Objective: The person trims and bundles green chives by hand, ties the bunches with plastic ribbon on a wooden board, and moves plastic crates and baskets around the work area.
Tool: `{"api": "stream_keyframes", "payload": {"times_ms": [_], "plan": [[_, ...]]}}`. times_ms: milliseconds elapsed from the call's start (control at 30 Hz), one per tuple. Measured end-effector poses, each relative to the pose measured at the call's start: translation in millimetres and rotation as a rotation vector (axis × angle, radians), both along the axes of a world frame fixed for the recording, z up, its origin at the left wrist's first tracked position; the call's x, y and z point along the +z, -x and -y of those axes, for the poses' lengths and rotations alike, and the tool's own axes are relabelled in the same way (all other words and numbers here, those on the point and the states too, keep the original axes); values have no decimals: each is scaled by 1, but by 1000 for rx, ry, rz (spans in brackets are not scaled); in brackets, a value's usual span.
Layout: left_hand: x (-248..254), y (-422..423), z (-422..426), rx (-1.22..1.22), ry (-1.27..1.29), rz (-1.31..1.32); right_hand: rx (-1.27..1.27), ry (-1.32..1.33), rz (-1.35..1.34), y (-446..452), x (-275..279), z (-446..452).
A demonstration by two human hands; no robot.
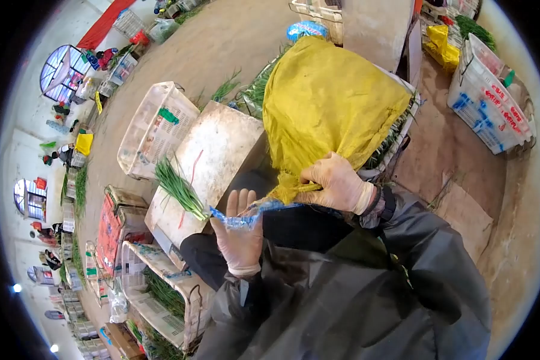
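Observation:
Both hands wear pale thin gloves. My right hand (335,183) is closed on a gathered corner of the yellow cloth (330,102), which covers a crate of green stalks. My left hand (240,234) is palm up with its fingers apart, and a blue plastic strip (240,222) lies across it. The strip stretches from the left hand to the right hand. Left of my left hand, a bunch of green stalks (179,187) rests on a pale board (204,150), with a thin red tie (196,167) beside it.
A white crate (156,132) stands beyond the board, and another (162,300) holds greens at lower left. To the right is a white crate (489,99) with blue and red markings. Several people and crates line the far left wall.

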State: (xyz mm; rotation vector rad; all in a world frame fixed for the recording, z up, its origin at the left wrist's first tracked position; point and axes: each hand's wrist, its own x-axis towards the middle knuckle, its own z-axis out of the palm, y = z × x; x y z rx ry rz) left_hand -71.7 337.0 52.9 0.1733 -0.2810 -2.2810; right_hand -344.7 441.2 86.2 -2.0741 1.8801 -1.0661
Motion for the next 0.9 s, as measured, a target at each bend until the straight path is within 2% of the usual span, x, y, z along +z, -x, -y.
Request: {"api": "stream_keyframes", "payload": {"times_ms": [67,100,167,267,367,533,633,667,700,767,800,833,900], "plan": [[-3,14,2,24,-189,-119,-37,47,12,1,1,5],[0,27,-1,84,-130,-10,-40,74,-1,1,-1,8],[5,41,-11,57,-180,-59,-52,134,-37,2,1,12],[16,61,-26,44,-145,44,-56,226,-128,-2,4,11],[2,79,-43,-49,-75,147,-84,287,6,-12,0,12],[-25,104,-38,-105,449,517,-99,195,155,-9,7,12],[9,108,-43,35,555,598,-42,79,372,-3,10,12],[4,110,-38,132,532,675,-27,34,478,0,11,11],[3,106,-31,88,474,622,-12,-12,584,3,11,9],[-2,101,-20,118,404,635,-26,-81,575,12,11,9],[-1,99,-15,129,430,695,-38,-90,576,16,14,8],[-6,86,-4,31,439,799,-50,-97,575,19,16,8],[16,81,1,110,411,931,-57,-72,695,25,19,8]]}}
